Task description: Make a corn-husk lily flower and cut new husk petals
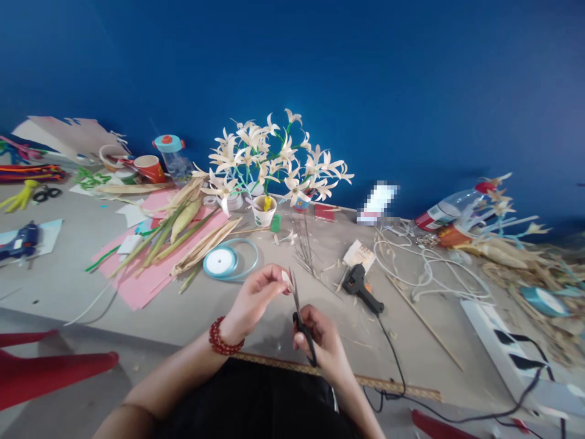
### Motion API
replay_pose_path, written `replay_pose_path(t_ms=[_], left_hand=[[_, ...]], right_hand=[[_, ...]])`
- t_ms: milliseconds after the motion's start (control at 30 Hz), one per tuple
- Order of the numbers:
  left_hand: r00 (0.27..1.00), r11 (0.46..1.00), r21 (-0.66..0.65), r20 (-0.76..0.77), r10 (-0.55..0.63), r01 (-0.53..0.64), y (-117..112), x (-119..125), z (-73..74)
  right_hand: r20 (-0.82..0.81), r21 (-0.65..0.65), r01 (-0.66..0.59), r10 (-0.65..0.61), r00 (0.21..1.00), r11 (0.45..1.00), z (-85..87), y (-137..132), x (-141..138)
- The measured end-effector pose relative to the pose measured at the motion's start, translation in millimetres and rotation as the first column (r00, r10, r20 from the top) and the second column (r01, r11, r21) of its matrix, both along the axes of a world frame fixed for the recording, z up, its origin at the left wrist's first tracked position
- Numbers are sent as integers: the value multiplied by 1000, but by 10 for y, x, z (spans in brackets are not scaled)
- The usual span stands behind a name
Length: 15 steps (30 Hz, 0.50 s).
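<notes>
Between the fingertips of my left hand (258, 297) is pinched a small whitish petal-shaped piece (287, 279). Black-handled scissors (304, 334) are gripped in my right hand (322, 341), their blades pointing up and away from me beside that piece. Whether the blades touch it I cannot tell. Beyond my hands, cream flowers (256, 143) on green stems stand in paper cups (264, 211). A roll of pale blue ribbon (220, 262) lies left of my left hand, and a black glue gun (363, 288) rests to the right of the scissors.
Pink paper (132, 286) with corn husks (185, 221) lies at left. A blue glue gun (25, 239) is farther left. At right are a white power strip (491, 360), a looped white cord (427, 262), a wooden stick (425, 323) and a plastic bottle (450, 210). Red stools (50, 372) stand below the table.
</notes>
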<state>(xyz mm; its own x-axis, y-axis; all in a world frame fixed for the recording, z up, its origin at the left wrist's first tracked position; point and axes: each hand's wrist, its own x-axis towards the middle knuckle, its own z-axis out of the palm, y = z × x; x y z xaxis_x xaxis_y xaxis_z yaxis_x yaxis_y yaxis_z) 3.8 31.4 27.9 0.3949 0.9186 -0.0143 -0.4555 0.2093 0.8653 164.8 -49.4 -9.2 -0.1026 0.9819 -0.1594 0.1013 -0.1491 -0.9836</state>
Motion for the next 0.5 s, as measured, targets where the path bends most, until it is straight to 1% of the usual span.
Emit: replay_pose_path(t_ms=[200, 500], left_hand=[[1000, 1000, 3, -6, -6, 6, 1, -9, -4], [998, 1000, 11, -65, -21, 22, 31, -45, 32]], right_hand=[[-19, -7, 5, -5, 1000, 1000, 10, -8, -5], [-80, -73, -11, 5, 997, 997, 57, -17, 10]])
